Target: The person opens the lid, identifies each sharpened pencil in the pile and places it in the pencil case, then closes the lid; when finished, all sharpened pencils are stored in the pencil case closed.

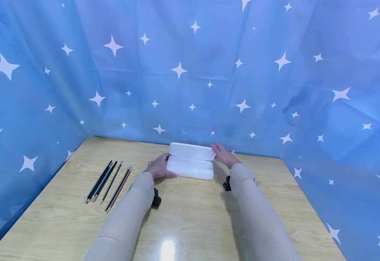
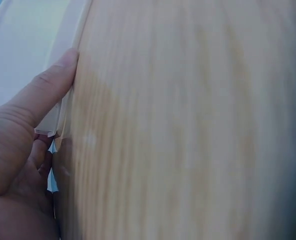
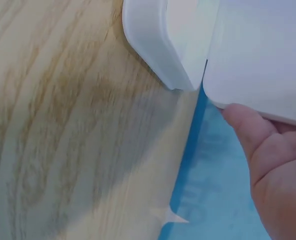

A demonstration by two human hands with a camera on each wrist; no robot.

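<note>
White hard-plastic pencil case (image 1: 191,165), lid raised, at the desk's (image 1: 193,217) far edge.

I judge it light, rigid, slick; best held by its ends. Left hand (image 1: 158,167) grips the base end, right hand (image 1: 223,155) holds the lid edge.

To my left on the light wooden table (image 1: 190,224), a row of pencils (image 1: 106,185) lies side by side, slanting from near-left to far-right, their tips toward me. Some are black, others reddish-brown with fine stripes. A blue curtain printed with white stars (image 1: 190,72) hangs behind the table and wraps both its sides, its hem meeting the far edge. A bright spot of overhead light (image 1: 167,250) gleams on the tabletop close in front of me.
</note>
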